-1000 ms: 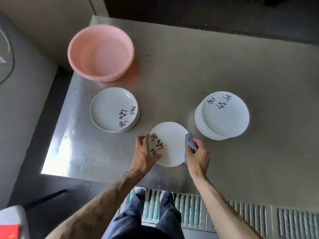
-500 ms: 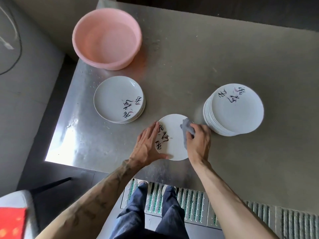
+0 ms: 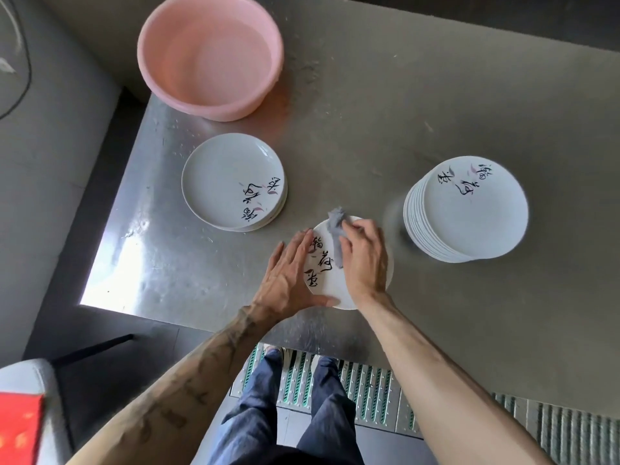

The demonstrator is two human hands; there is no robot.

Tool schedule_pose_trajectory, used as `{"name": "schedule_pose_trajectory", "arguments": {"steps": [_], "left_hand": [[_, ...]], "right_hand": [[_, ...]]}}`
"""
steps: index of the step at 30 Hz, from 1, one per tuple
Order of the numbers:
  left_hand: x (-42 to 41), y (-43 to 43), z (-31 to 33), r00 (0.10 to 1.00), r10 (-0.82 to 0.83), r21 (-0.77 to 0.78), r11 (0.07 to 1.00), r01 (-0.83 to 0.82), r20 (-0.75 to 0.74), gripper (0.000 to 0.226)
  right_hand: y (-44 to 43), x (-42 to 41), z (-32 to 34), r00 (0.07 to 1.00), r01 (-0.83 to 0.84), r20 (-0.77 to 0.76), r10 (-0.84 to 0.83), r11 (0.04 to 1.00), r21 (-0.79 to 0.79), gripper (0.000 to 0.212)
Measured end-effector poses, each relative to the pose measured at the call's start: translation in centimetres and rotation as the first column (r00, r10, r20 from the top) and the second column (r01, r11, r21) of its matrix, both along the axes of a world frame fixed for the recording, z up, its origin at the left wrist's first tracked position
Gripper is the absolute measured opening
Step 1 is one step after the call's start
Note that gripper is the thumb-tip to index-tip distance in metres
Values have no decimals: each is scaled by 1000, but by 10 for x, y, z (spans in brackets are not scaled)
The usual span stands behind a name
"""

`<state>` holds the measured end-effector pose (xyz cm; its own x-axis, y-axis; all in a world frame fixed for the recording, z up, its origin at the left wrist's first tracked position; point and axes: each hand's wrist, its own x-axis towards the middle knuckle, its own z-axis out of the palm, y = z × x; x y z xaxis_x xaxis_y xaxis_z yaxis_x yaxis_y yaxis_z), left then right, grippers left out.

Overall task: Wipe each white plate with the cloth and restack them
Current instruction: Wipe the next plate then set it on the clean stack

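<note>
grey cloth (image 3: 335, 226) is bunched in the curled fingers of my right hand (image 3: 364, 260), pressed on the white plate (image 3: 323, 275), which lies on the steel table (image 3: 369, 129) between the short stack (image 3: 228, 182) and the tall stack (image 3: 469, 213). my left hand (image 3: 288, 280) rests flat on its rim, fingers straight, probably to stop it sliding.

White plates (image 3: 468, 209) w/ black script – grey cloth (image 3: 336, 226) – pink basin (image 3: 209, 55).
</note>
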<state>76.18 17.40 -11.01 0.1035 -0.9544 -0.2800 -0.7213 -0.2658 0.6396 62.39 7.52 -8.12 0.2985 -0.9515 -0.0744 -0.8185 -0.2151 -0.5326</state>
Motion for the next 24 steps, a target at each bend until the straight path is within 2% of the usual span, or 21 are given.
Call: {"name": "schedule_pose_trajectory", "arguments": {"steps": [2, 8, 10, 14, 19, 21, 24], "left_hand": [[1, -1, 0, 1000, 5, 8, 1000, -5, -7, 147], [1, 1, -1, 999, 32, -30, 999, -31, 21, 139], [2, 1, -2, 999, 16, -19, 1000, -16, 35, 145], [4, 3, -2, 999, 15, 1, 1000, -15, 32, 145], [4, 1, 0, 1000, -3, 17, 1000, 3, 18, 146], [4, 1, 1, 1000, 1, 26, 1000, -1, 24, 148], [2, 1, 2, 999, -3, 18, 1000, 2, 52, 143]], "right_hand": [[-4, 6, 0, 998, 63, 20, -63, 998, -3, 33], [34, 18, -1, 984, -134, 123, 125, 989, 65, 30], [18, 10, -3, 988, -129, 94, 125, 991, 36, 31], [-12, -18, -6, 998, 38, 44, -37, 999, -20, 35], [-5, -21, -3, 996, 88, 34, -87, 996, -35, 41], [-4, 1, -1, 998, 67, 14, -67, 998, 16, 38], [15, 29, 4, 999, -48, -4, 48, 995, 91, 28]]}}
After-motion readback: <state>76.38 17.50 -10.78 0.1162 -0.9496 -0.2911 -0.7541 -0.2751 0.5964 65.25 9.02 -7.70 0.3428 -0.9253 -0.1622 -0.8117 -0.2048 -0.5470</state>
